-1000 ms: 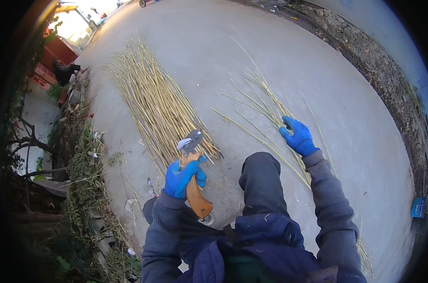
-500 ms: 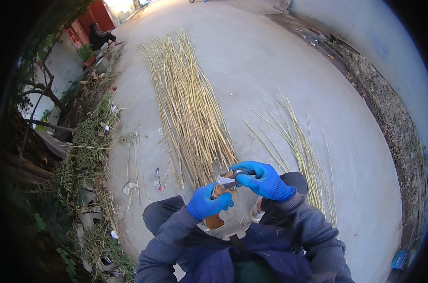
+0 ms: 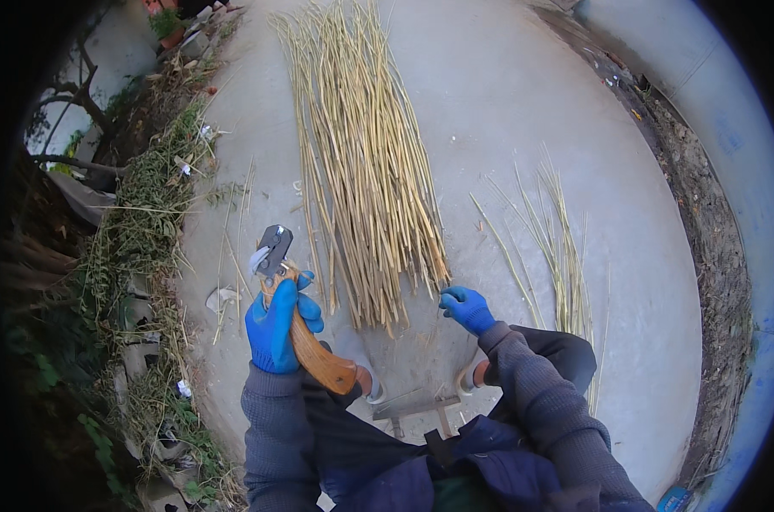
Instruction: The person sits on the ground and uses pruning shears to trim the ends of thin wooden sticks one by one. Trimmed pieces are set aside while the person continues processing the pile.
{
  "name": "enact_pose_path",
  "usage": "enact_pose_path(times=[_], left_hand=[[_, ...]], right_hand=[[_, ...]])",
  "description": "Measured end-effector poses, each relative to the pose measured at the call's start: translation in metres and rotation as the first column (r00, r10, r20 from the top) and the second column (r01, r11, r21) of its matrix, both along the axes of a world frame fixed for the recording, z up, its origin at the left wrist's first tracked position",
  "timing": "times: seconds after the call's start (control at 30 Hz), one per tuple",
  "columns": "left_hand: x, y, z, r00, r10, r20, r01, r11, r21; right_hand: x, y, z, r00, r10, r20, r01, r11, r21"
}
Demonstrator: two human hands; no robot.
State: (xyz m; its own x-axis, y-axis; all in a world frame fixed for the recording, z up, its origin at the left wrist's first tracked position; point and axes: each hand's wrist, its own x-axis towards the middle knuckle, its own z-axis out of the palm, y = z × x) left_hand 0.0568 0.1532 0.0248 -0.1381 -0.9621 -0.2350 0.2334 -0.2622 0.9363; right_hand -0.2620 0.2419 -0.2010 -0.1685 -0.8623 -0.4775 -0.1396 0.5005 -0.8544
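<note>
My left hand (image 3: 276, 328), in a blue glove, grips the wooden handle of a short chopping knife (image 3: 295, 311) whose dark blade points up and away. My right hand (image 3: 466, 307), also blue-gloved, reaches to the near end of a big pile of long yellow stalks (image 3: 361, 162) and pinches a stalk end there. A smaller fan of thin stalks (image 3: 549, 247) lies on the concrete to the right. My knees and dark trousers fill the lower middle.
A concrete floor (image 3: 506, 111) runs away ahead. Weeds, broken blocks and rubbish (image 3: 139, 256) line the left edge. A strip of dirt (image 3: 711, 213) and a pale blue wall (image 3: 745, 102) lie on the right. A small metal stool frame (image 3: 413, 405) shows between my legs.
My hands were together at the knife half a second ago. They have parted: the left swung the knife out to the left, the right went forward to the big pile's end.
</note>
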Motion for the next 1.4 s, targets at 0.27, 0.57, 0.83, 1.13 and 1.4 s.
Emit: enact_pose_path(times=[0.27, 0.57, 0.83, 1.13, 1.4], left_hand=[[0.009, -0.007, -0.002, 0.997, -0.030, 0.077, 0.016, 0.984, 0.178], [0.007, -0.009, -0.010, 0.977, -0.080, 0.198, -0.012, 0.905, 0.424], [-0.006, -0.020, -0.006, 0.976, -0.107, 0.190, 0.013, 0.898, 0.439], [0.001, -0.013, -0.006, 0.994, -0.088, 0.061, 0.069, 0.961, 0.269], [-0.005, -0.018, -0.032, 0.997, -0.032, 0.072, 0.023, 0.993, 0.118]], right_hand=[[0.066, -0.045, -0.132, 0.842, 0.229, -0.488, -0.199, 0.974, 0.112], [0.100, -0.160, -0.153, 0.728, 0.295, -0.619, -0.229, 0.956, 0.186], [0.075, -0.178, -0.169, 0.905, 0.331, -0.266, -0.267, 0.931, 0.250], [0.010, -0.124, 0.033, 0.776, -0.015, 0.631, -0.098, 0.985, 0.143], [-0.022, 0.011, 0.224, 0.823, 0.111, 0.557, -0.030, 0.988, -0.151]])
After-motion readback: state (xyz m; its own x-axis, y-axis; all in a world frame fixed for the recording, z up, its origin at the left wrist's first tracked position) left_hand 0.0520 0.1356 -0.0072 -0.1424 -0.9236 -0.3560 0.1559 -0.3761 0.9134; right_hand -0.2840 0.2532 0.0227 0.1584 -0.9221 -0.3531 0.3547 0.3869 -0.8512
